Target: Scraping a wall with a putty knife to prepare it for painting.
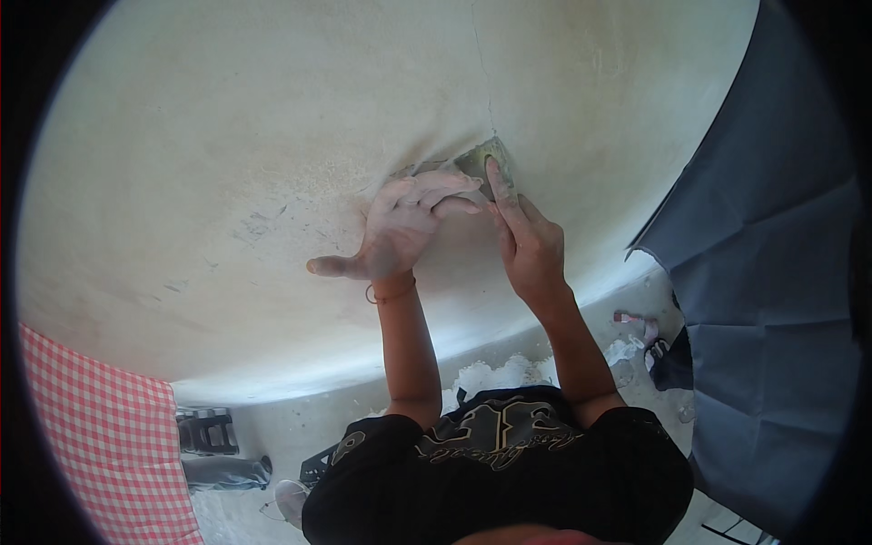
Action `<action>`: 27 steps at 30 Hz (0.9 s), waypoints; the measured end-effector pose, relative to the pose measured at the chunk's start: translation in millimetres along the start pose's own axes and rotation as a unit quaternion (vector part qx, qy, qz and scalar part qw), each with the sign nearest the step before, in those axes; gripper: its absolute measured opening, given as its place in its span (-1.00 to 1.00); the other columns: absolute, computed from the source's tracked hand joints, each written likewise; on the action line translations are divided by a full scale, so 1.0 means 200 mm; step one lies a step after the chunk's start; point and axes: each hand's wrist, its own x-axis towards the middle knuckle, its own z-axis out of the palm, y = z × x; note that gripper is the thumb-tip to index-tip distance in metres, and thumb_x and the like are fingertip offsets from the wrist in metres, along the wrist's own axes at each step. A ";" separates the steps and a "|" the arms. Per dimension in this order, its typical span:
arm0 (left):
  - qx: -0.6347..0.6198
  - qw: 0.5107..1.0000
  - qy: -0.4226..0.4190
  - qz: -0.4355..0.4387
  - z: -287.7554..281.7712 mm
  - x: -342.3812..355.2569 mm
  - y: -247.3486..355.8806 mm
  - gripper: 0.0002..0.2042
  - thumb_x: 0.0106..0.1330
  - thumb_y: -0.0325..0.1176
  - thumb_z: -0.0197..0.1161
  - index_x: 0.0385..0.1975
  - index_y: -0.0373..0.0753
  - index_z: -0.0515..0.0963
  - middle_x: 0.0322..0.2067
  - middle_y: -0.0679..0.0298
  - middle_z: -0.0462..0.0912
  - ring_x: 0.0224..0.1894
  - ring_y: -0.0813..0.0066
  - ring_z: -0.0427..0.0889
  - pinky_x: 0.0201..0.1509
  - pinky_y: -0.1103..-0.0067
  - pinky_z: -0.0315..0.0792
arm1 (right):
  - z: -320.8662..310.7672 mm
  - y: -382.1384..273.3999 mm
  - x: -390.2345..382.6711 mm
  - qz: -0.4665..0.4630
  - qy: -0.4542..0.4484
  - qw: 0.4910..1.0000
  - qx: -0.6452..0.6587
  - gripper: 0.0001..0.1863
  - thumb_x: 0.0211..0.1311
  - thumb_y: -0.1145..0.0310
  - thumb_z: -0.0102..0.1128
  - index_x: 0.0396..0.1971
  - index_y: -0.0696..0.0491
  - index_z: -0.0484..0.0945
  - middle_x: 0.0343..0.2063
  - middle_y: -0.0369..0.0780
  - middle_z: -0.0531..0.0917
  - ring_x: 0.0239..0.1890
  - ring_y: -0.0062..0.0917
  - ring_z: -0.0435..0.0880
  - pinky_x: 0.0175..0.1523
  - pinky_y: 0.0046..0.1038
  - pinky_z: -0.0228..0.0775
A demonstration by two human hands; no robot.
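Observation:
A pale plastered wall (272, 136) fills most of the view. A thin crack (486, 73) runs down it to a rough grey patch (472, 162) where the plaster is broken away. My left hand (404, 227) lies flat on the wall just below the patch, fingers spread toward it, thumb pointing left. My right hand (527, 241) reaches up beside it, its forefinger pressed on the right edge of the patch, seemingly on a small flat grey piece (500, 177). Both hands are dusty. Whether the right hand grips anything I cannot make out.
A red-and-white checked cloth (109, 436) hangs at the lower left. A dark blue sheet (772, 272) covers the right side. Below, the dusty floor (490, 374) holds white rubble, a dark sandal (207, 429) and another person's foot (640, 325).

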 end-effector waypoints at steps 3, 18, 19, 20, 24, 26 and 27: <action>-0.003 1.000 -0.022 0.009 -0.02 0.00 -0.01 0.39 -0.07 0.88 -0.11 0.65 -0.12 -0.02 0.50 -0.30 0.13 0.51 -0.33 0.15 0.47 -0.17 0.18 | -0.01 0.01 0.00 -0.002 -0.005 1.000 -0.008 -0.32 0.39 0.49 0.28 0.49 -0.22 0.42 -0.09 -0.12 0.74 -0.35 -0.18 0.75 -0.32 -0.25 0.60; -0.017 1.000 -0.006 0.009 0.07 0.02 -0.01 0.34 -0.07 0.90 -0.21 0.55 -0.15 0.16 0.40 -0.33 0.28 0.46 -0.35 0.26 0.42 -0.15 0.25 | 0.00 -0.04 -0.03 0.013 -0.010 1.000 -0.013 -0.29 0.37 0.52 0.26 0.51 -0.20 0.40 -0.23 -0.12 0.73 -0.38 -0.18 0.75 -0.33 -0.26 0.59; -0.037 0.999 0.022 0.033 0.10 0.03 -0.02 0.36 -0.13 0.93 -0.23 0.45 -0.20 0.35 0.31 -0.44 0.38 0.41 -0.47 0.32 0.36 -0.17 0.32 | 0.00 -0.06 0.00 0.012 0.003 1.000 -0.008 -0.29 0.37 0.52 0.26 0.51 -0.19 0.41 -0.24 -0.12 0.74 -0.38 -0.19 0.76 -0.32 -0.26 0.59; -0.036 0.999 0.024 0.033 0.10 0.03 -0.02 0.36 -0.13 0.93 -0.23 0.45 -0.20 0.35 0.31 -0.44 0.38 0.41 -0.47 0.32 0.36 -0.17 0.32 | -0.01 -0.07 0.01 0.012 0.015 1.000 -0.003 -0.30 0.37 0.52 0.25 0.50 -0.18 0.41 -0.24 -0.12 0.74 -0.37 -0.20 0.77 -0.31 -0.26 0.59; -0.043 0.998 0.027 0.024 0.07 0.03 -0.03 0.38 -0.15 0.94 -0.24 0.45 -0.22 0.35 0.31 -0.44 0.38 0.40 -0.48 0.34 0.37 -0.16 0.31 | 0.04 -0.07 0.02 0.018 0.016 1.000 0.015 -0.30 0.38 0.53 0.24 0.51 -0.17 0.40 -0.23 -0.11 0.75 -0.35 -0.20 0.78 -0.30 -0.26 0.60; -0.047 0.998 0.012 0.042 0.01 0.05 -0.03 0.39 -0.16 0.94 -0.24 0.45 -0.23 0.35 0.31 -0.44 0.39 0.40 -0.48 0.34 0.38 -0.16 0.30 | 0.04 -0.05 0.01 0.004 0.023 1.000 0.015 -0.32 0.40 0.53 0.22 0.51 -0.16 0.40 -0.21 -0.09 0.76 -0.33 -0.21 0.79 -0.28 -0.26 0.60; -0.018 0.999 -0.037 0.013 -0.05 0.05 0.01 0.35 -0.10 0.92 -0.23 0.51 -0.17 0.26 0.37 -0.34 0.35 0.43 -0.36 0.32 0.42 -0.14 0.26 | 0.04 -0.04 0.04 0.001 0.020 1.000 0.017 -0.32 0.40 0.53 0.22 0.51 -0.16 0.40 -0.21 -0.09 0.76 -0.33 -0.21 0.79 -0.28 -0.26 0.60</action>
